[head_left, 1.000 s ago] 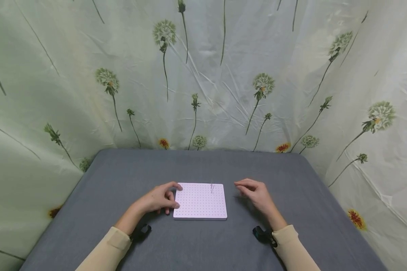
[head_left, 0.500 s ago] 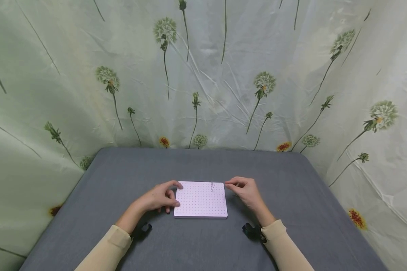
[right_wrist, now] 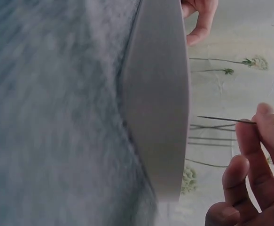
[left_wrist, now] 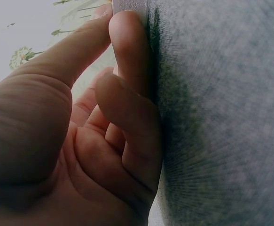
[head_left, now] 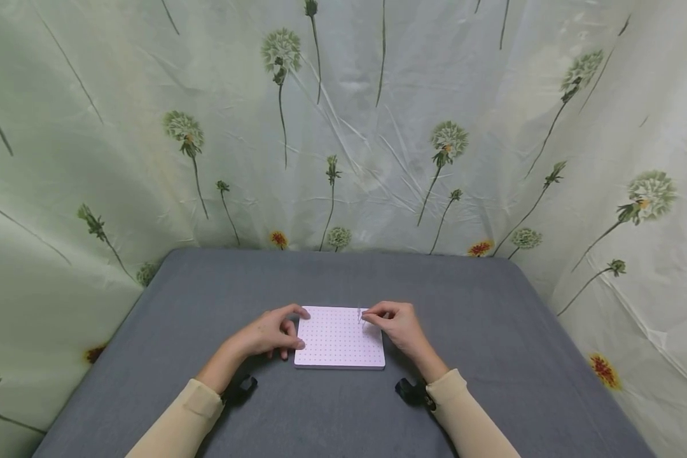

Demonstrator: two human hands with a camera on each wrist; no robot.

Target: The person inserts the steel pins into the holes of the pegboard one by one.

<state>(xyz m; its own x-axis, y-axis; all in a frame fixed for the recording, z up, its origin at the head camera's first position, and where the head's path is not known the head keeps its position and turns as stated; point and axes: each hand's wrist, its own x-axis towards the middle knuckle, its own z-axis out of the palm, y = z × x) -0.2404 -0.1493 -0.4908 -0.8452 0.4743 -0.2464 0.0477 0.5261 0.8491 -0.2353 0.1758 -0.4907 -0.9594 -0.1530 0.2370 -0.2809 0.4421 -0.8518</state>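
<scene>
A white board (head_left: 332, 346) with a grid of small coloured dots lies flat on the table. My left hand (head_left: 266, 334) grips its left edge, with the index finger bent over the far left corner and the thumb lower down on the rim. In the left wrist view another fingertip (left_wrist: 127, 35) presses against the board's side. Thumb and index finger of my right hand (head_left: 399, 324) pinch a thin dark needle (right_wrist: 221, 119), its point toward the board's top face. Beside it several needles (right_wrist: 212, 139) stand in the board near the far right corner.
Grey cloth (head_left: 298, 413) covers the table, around the board on all sides. A pale curtain (head_left: 366, 146) printed with dandelions hangs behind and at both sides. Each wrist carries a black camera mount.
My right hand has moved left with the needle, from beside the board to over its far right part by the standing needles. My left hand has kept its place on the board.
</scene>
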